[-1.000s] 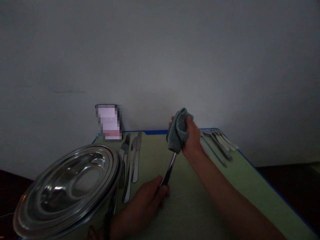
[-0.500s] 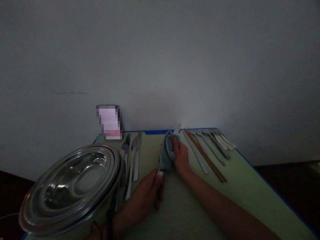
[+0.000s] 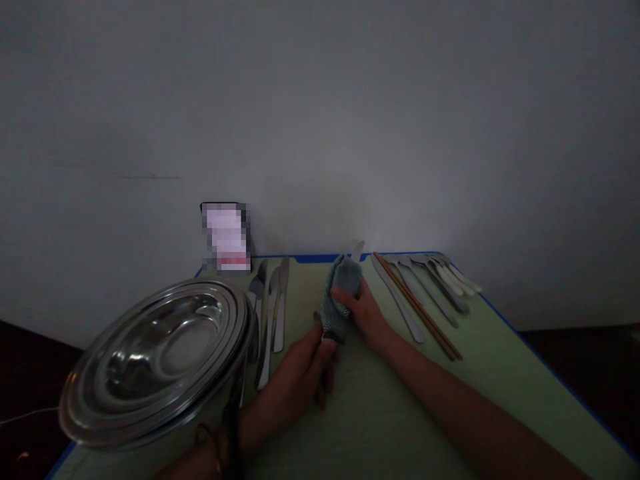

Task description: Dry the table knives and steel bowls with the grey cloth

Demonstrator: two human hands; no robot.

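Observation:
My left hand (image 3: 305,370) is closed around the handle of a table knife (image 3: 357,251), whose pale blade tip sticks out beyond a grey-green cloth (image 3: 333,303). The cloth is folded about the blade and hides most of it. My right hand (image 3: 363,310) grips the cloth, its thumb lying across the front. Both hands are above the middle of the table. Left of them lie several knives (image 3: 280,313) and other flatware. To the right, another table knife (image 3: 400,303) rests beside a pair of wooden chopsticks (image 3: 425,313).
A stack of oval metal plates (image 3: 150,360) with compartments covers the table's left side. A phone (image 3: 227,237) leans on the wall (image 3: 320,120) behind. Several spoons (image 3: 430,293) and white-handled pieces (image 3: 453,277) lie near the right edge of the green table (image 3: 500,387).
The camera view has shifted slightly, so everything sits a little further right and higher. My right thumb has moved across the cloth, and my left hand is nearer the cloth's lower end.

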